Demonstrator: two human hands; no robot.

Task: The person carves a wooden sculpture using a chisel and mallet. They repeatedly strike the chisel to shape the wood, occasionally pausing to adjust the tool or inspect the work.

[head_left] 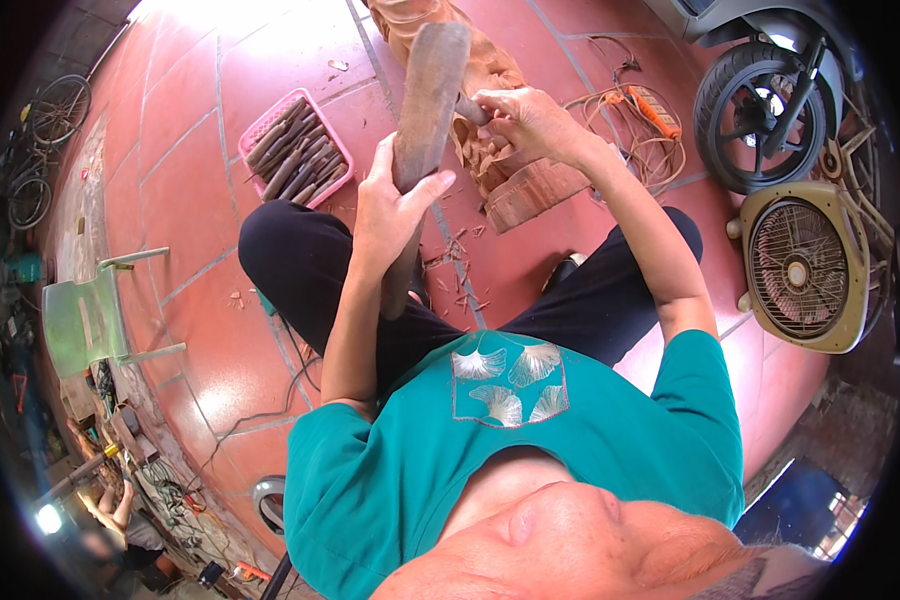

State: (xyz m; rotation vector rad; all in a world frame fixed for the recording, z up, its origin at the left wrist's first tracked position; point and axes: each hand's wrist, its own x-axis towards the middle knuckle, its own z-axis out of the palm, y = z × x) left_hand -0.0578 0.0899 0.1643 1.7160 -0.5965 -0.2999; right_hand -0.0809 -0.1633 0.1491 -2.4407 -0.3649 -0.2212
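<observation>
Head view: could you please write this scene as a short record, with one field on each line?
Left hand: grips a flat wooden club
Right hand: holds a round-handled tool over the carving; its tip is hidden
Workpiece: brown wood carving, lying on the floor
Basket: pink plastic basket, filled with hand tools
Floor: red tiles, scattered wood chips
Right side: orange power tool, motorbike wheel, box fan
</observation>
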